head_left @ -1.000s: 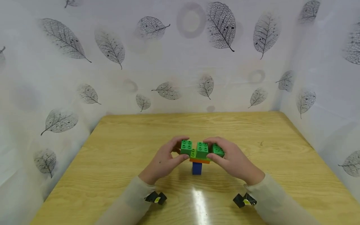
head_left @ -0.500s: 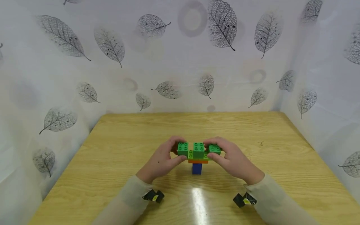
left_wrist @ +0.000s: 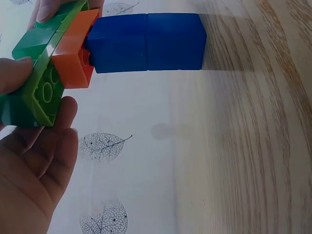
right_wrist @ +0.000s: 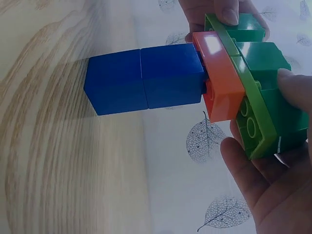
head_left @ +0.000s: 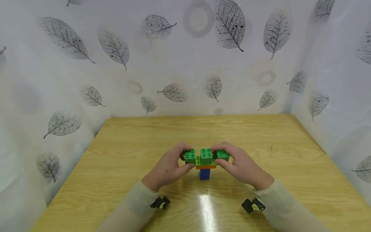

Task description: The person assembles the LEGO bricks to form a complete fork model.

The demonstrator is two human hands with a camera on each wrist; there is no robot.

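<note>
A toy brick build stands upright on the table between the hands. Its column is two stacked blue bricks (left_wrist: 146,43), topped by an orange brick (right_wrist: 219,78). Light green plates (right_wrist: 254,105) lie across the orange brick, with their ends sticking out past it. Three green bricks sit on the plates in a row: left (head_left: 190,157), middle (head_left: 206,157) and right (head_left: 222,154). My left hand (head_left: 166,169) pinches the left green brick between thumb and fingers. On the other side, my right hand (head_left: 239,166) grips the right green brick the same way.
The wooden table (head_left: 139,135) spreads around the build. A white curtain with leaf prints (head_left: 179,58) hangs behind it and at both sides. Black wrist mounts (head_left: 160,203) show at both sleeves.
The top of the build has turned slightly, so the three green bricks now line up more squarely across the view. Both hands keep their holds; the blue column stays nearly in place.
</note>
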